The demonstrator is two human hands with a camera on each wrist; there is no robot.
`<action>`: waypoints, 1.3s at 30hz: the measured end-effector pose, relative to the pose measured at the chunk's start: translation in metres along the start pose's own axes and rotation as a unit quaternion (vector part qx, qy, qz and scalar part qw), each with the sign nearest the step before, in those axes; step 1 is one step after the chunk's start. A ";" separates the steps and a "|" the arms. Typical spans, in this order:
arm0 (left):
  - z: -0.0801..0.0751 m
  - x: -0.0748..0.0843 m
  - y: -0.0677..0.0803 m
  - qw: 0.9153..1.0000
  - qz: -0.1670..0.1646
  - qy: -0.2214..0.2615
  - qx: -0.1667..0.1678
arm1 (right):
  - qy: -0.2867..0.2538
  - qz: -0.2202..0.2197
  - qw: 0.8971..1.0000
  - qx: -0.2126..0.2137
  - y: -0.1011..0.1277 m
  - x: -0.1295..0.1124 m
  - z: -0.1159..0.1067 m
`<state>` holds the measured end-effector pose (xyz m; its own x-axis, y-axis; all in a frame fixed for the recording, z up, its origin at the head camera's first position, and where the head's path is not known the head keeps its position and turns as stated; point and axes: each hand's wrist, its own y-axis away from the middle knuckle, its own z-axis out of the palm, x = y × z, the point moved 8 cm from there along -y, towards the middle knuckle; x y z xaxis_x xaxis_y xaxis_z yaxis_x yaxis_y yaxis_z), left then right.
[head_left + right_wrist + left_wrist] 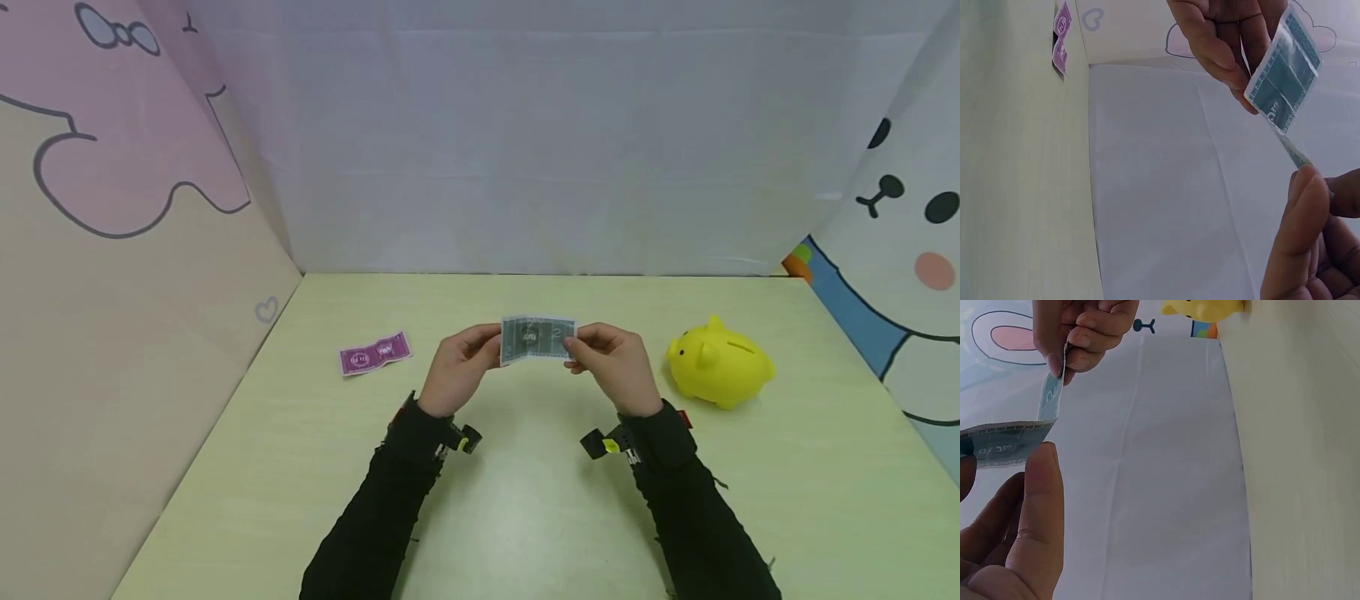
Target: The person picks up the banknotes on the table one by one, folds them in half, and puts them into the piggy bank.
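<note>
A grey-green toy banknote (537,339) is held up over the middle of the pale green table (525,500), bent along a fold. My left hand (459,367) pinches its left end and my right hand (613,363) pinches its right end. In the left wrist view the banknote (1007,442) runs from my left thumb up to the right hand (1082,334). Seen from the right wrist, the banknote (1284,80) hangs from the left hand (1225,40) down to my right thumb.
A purple toy banknote (374,353) lies flat on the table to the left. A yellow piggy bank (718,363) with a slot on top stands to the right. Cartoon-printed cloth walls close in the left, back and right sides.
</note>
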<state>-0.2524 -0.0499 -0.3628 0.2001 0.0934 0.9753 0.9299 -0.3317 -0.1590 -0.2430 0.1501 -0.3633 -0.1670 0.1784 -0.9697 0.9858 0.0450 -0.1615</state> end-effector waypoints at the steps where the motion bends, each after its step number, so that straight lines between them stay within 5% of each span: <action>1: 0.001 0.000 0.000 1.000 -0.002 -0.003 -0.001 | -0.001 -0.002 1.000 -0.002 0.000 0.000 0.001; 19: 0.021 -0.007 -0.002 0.999 -0.013 0.002 -0.036 | 0.009 0.011 1.000 -0.011 0.002 -0.003 0.007; 39: 0.019 -0.005 0.000 0.999 -0.023 0.018 -0.017 | 0.019 0.017 0.999 -0.041 0.003 -0.002 0.015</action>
<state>-0.2473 -0.0327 -0.3711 0.1464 0.0753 0.9864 0.9266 -0.3596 -0.1101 -0.2396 0.1347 -0.3648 -0.1358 0.2183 -0.9664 0.9867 0.1178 -0.1120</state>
